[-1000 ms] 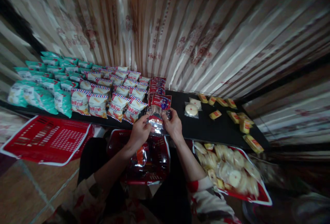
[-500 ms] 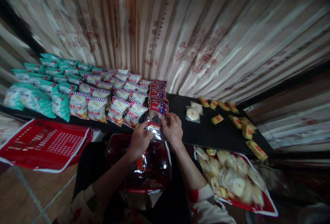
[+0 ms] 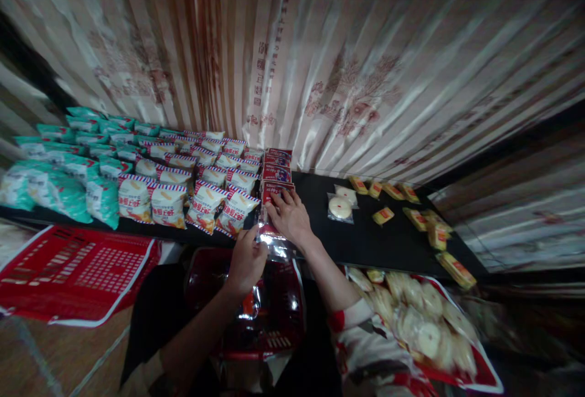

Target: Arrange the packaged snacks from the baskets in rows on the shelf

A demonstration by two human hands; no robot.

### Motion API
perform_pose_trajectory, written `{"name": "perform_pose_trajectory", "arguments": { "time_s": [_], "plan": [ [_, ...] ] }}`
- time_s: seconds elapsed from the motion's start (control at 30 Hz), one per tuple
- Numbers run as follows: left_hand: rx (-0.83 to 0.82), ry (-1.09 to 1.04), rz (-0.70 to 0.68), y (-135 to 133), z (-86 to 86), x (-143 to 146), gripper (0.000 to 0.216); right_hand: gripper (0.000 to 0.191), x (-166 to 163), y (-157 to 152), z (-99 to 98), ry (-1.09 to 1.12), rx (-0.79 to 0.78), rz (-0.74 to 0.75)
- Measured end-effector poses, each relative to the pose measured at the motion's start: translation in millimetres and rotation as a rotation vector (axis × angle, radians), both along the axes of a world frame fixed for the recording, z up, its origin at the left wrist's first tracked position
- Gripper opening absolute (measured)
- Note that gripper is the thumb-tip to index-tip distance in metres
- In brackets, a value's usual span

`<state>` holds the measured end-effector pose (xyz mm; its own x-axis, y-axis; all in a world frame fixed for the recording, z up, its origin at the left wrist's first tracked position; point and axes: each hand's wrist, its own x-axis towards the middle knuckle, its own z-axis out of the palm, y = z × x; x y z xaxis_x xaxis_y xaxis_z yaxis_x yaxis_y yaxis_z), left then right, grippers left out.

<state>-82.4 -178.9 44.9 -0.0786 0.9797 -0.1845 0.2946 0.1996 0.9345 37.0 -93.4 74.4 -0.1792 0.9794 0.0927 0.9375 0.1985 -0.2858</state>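
Note:
A column of red snack packets [image 3: 276, 172] lies at the middle of the black table [image 3: 320, 235]. The nearest red packet has a clear, shiny lower part [image 3: 277, 245] that reaches the table's front edge. My left hand [image 3: 248, 258] is closed, with thumb and fingers pinching the left side of that clear part. Flat on the upper, red part lies my right hand [image 3: 291, 219], its fingers spread and pointing away from me; it covers much of the print. Left of the hands stand white shrimp-snack bags [image 3: 201, 205] with striped tops.
Teal bags [image 3: 103, 199] fill the table's left end. Round white wrapped cakes [image 3: 340, 206] and yellow packets [image 3: 382, 215] lie to the right. Red baskets stand below: one before me [image 3: 292, 305], one full of cakes [image 3: 487, 360], another red basket [image 3: 91, 275] at left. A pleated curtain [image 3: 292, 49] hangs behind.
My right hand has gone from gripping the clear packet's side to lying spread on its red top. The left hand has moved slightly down and left, still pinching. The view has shifted slightly.

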Motion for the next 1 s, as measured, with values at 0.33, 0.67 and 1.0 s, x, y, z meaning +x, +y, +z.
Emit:
{"name": "perform_pose_trajectory", "arguments": {
  "time_s": [0.33, 0.67, 1.0],
  "plan": [
    [0.082, 0.013, 0.087, -5.0, -5.2, 1.7, 0.040, 0.049, 0.5, 0.6, -15.2, -0.004, 0.033, -0.009],
    [0.079, -0.038, 0.173, -29.2, -9.0, -9.1, 0.042, 0.036, 11.0, -24.3, -3.6, 0.362, 0.418, 0.128],
    [-0.326, 0.658, -0.461, -72.8, -92.4, -49.7, 0.038, 0.027, -6.6, -165.4, -91.3, 0.496, -0.430, 0.344]
  ]
}}
